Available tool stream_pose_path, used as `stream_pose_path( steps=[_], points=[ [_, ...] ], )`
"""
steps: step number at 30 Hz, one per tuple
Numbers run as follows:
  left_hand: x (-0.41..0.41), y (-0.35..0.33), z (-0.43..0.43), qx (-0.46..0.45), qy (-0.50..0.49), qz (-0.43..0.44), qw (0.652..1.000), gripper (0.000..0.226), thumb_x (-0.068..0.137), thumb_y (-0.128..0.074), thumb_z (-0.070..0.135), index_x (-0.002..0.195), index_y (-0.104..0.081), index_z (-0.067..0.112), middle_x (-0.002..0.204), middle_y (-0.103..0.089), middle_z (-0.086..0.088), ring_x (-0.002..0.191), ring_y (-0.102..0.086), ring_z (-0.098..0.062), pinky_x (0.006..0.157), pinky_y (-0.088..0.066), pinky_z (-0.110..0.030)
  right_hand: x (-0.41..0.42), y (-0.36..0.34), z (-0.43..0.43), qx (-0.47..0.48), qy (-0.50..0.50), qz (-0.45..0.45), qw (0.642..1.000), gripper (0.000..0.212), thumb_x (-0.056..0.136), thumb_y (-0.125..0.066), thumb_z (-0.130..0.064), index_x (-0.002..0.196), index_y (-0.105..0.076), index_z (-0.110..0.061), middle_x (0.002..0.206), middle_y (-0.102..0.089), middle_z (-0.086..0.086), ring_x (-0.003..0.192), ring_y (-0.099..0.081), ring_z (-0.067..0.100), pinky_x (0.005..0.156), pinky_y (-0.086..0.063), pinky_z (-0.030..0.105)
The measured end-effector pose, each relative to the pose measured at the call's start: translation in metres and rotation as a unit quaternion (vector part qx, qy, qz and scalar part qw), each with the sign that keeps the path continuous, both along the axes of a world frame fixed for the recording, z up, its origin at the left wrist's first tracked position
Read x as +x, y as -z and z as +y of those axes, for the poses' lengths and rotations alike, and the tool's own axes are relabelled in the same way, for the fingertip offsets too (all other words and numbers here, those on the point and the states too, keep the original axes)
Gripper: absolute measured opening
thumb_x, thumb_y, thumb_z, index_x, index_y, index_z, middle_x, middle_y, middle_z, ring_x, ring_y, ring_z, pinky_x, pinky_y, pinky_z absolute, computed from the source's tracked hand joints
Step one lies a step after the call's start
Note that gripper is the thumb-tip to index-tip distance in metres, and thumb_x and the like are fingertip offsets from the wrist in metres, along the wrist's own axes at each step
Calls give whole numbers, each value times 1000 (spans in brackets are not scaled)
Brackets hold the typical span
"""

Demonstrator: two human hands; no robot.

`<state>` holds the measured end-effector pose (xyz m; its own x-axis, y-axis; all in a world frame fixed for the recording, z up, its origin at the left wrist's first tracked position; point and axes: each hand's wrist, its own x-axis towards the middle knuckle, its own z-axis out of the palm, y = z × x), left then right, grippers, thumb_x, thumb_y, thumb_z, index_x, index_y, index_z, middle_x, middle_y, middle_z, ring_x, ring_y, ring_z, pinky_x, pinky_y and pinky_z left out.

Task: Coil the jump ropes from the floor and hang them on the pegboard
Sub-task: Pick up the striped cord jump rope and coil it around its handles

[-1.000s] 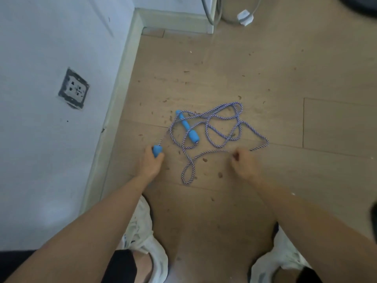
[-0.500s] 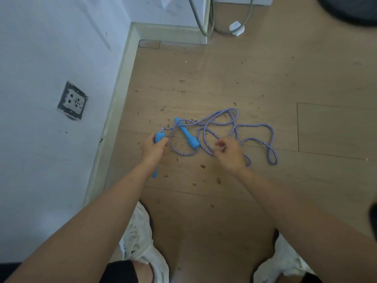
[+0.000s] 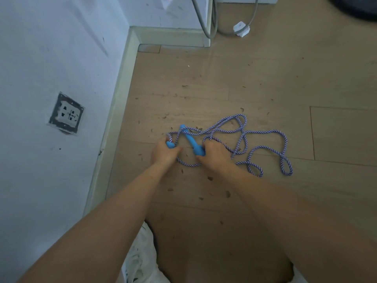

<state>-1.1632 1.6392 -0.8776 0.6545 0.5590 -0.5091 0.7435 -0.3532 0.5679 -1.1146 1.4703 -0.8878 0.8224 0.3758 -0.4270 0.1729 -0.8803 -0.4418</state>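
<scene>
A jump rope (image 3: 242, 137) of blue-and-white twisted cord lies in loose, tangled loops on the wooden floor (image 3: 265, 78). It has two blue handles. My left hand (image 3: 164, 153) grips one blue handle (image 3: 169, 144), of which only the top end shows. The second blue handle (image 3: 192, 142) lies on the floor between my hands, crossed by cord. My right hand (image 3: 215, 154) is at that handle's near end, fingers curled around the cord beside it. No pegboard is in view.
A white wall with a loose wall socket (image 3: 66, 113) and a skirting board (image 3: 114, 111) runs along the left. Grey cables and a white plug (image 3: 241, 29) lie at the far corner. Small dark debris is scattered over the floor. My white shoes (image 3: 140, 260) show at the bottom.
My right hand has moved left along the cord to the second handle. My left hand has lifted its handle up toward the rope pile. The loops have shifted and spread right.
</scene>
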Motion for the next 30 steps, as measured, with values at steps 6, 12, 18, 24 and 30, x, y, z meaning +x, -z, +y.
stream_pose_path(
  steps=[6,12,18,24,30],
  points=[
    [15,19,-1,91,65,20,994,26,84,-69,35,96,-59,15,101,-64,-7,93,-60,-29,71,-41,-34,-12,-5,0,50,80,111,989,26,72,-76,-32,78,-63,-10,69,-60,5,69,-59,20,53,-44,34],
    [12,19,1,-59,52,-6,997,23,81,-78,27,93,-73,9,85,-69,-4,81,-63,-20,73,-48,-31,-35,-8,-37,100,124,196,968,13,77,-79,-28,80,-74,-16,69,-65,0,62,-56,9,59,-46,27],
    [4,-53,0,-409,38,-19,912,20,98,-56,13,79,-57,16,69,-63,-1,74,-65,-19,75,-51,-28,-30,-35,-65,85,81,205,972,15,82,-76,-28,74,-69,-18,67,-57,-3,65,-53,12,57,-40,24],
    [5,-140,-3,-434,217,26,874,11,96,-57,10,90,-51,17,72,-56,-3,68,-55,-20,76,-47,-33,-8,-107,-64,259,113,-22,959,52,74,-83,-21,121,-61,-19,100,-56,-8,93,-55,13,84,-47,29],
    [2,-249,-16,-359,396,64,843,13,88,-64,17,98,-59,11,80,-56,-10,77,-55,-25,84,-49,-37,0,-202,-57,229,-122,-68,963,72,72,-78,-48,138,-49,-43,130,-58,-14,122,-47,15,106,-35,33]
  ],
)
